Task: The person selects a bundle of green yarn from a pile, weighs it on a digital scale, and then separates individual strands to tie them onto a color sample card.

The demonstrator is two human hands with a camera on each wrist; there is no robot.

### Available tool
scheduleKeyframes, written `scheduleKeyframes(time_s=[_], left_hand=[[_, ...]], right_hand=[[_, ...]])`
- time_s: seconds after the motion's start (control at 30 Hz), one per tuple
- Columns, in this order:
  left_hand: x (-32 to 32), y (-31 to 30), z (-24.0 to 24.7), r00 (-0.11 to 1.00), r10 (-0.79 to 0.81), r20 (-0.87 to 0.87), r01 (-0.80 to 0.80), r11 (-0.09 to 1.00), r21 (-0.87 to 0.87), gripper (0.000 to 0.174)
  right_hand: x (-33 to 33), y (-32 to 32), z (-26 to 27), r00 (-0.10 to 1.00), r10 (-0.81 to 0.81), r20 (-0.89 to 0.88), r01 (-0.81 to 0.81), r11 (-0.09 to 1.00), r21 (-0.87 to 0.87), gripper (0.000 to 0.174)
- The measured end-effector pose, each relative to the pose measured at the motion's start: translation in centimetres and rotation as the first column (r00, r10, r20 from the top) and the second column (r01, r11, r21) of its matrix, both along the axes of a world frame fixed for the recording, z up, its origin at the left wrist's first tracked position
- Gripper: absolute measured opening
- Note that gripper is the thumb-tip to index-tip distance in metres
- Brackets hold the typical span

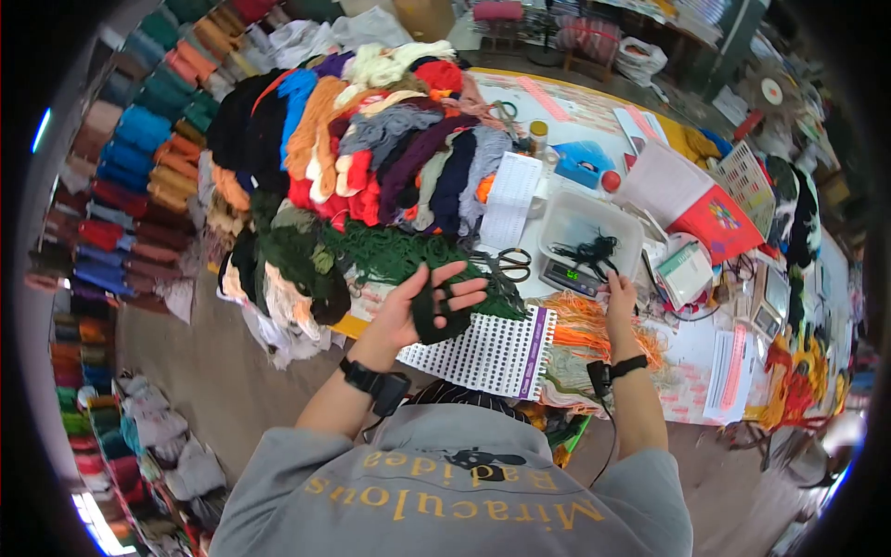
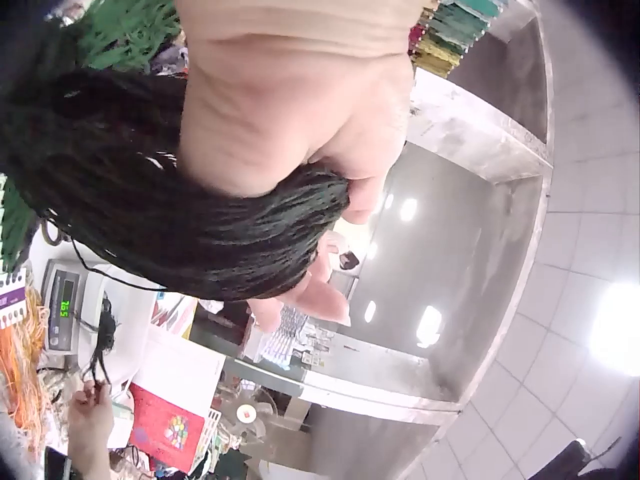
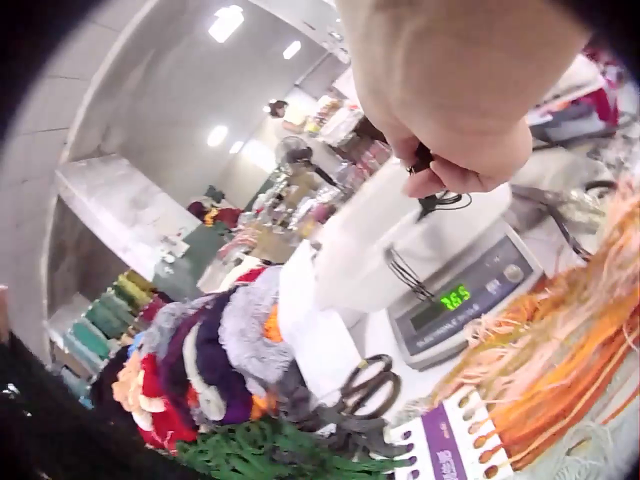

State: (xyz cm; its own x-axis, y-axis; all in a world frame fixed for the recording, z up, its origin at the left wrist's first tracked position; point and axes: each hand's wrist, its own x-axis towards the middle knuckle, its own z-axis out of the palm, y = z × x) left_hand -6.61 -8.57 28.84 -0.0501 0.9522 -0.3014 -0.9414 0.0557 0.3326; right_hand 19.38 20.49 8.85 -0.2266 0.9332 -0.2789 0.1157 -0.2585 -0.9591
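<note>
My left hand holds a thick hank of very dark green yarn; the yarn runs across the palm and between the fingers. Beneath that hand lie a heap of green yarn and a white card with rows of holes. My right hand pinches the end of some dark yarn strands between thumb and fingers. Those strands reach into a white plastic tub. The tub sits on a digital scale with lit green digits.
Piled yarn hanks in many colours cover the table's left side. Scissors lie left of the scale, and orange yarn spreads before it. A red booklet and a blue container stand beyond. Yarn shelves line the left.
</note>
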Motion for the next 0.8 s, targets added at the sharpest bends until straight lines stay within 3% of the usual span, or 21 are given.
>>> scheduleKeyframes(time_s=[0.13, 0.2, 0.33, 0.4, 0.43, 0.47, 0.53, 0.67, 0.73, 0.8], left_hand=[[2.3, 0.8, 0.3, 0.996, -0.093, 0.000, 0.093, 0.994, 0.056, 0.056], [3.6, 0.6, 0.4, 0.993, -0.120, 0.004, 0.119, 0.989, 0.091, 0.057], [5.8, -0.7, 0.4, 0.993, -0.111, 0.038, 0.101, 0.975, 0.200, 0.059], [6.6, -1.9, 0.2, 0.988, -0.145, -0.049, 0.152, 0.970, 0.191, 0.061], [6.9, -2.5, -0.1, 0.982, -0.150, -0.115, 0.169, 0.969, 0.181, 0.062], [7.5, -2.9, -0.4, 0.984, -0.136, -0.114, 0.156, 0.969, 0.193, 0.062], [9.0, -3.6, 0.2, 0.994, -0.090, 0.058, 0.075, 0.970, 0.231, 0.061], [9.8, -4.7, -0.3, 0.995, 0.005, 0.104, -0.035, 0.958, 0.286, 0.060], [9.8, -5.0, -0.8, 0.992, 0.013, 0.124, -0.052, 0.948, 0.314, 0.059], [9.6, -5.0, -1.5, 0.993, 0.026, 0.118, -0.065, 0.939, 0.337, 0.057]], right_hand=[[-4.0, -3.1, 14.1, 0.974, 0.211, -0.088, -0.208, 0.977, 0.035, 0.022], [-5.4, -5.8, 19.3, 0.823, 0.567, -0.025, -0.566, 0.823, 0.048, 0.022], [-5.8, -12.9, 24.6, 0.575, 0.804, 0.150, -0.818, 0.572, 0.065, 0.022], [-5.1, -15.6, 23.1, 0.548, 0.835, 0.051, -0.821, 0.525, 0.226, 0.022], [-4.3, -16.6, 25.5, 0.448, 0.877, 0.173, -0.887, 0.412, 0.207, 0.019], [-3.6, -17.2, 27.3, 0.267, 0.890, 0.369, -0.963, 0.252, 0.091, 0.017], [-2.6, -19.0, 27.0, 0.179, 0.916, 0.359, -0.979, 0.202, -0.026, 0.017], [-0.6, -19.9, 24.2, 0.168, 0.903, 0.396, -0.980, 0.197, -0.034, 0.019], [-0.1, -19.9, 22.3, 0.492, 0.753, 0.437, -0.811, 0.213, 0.546, 0.022], [0.0, -19.7, 22.4, 0.489, 0.756, 0.435, -0.817, 0.221, 0.533, 0.023]])
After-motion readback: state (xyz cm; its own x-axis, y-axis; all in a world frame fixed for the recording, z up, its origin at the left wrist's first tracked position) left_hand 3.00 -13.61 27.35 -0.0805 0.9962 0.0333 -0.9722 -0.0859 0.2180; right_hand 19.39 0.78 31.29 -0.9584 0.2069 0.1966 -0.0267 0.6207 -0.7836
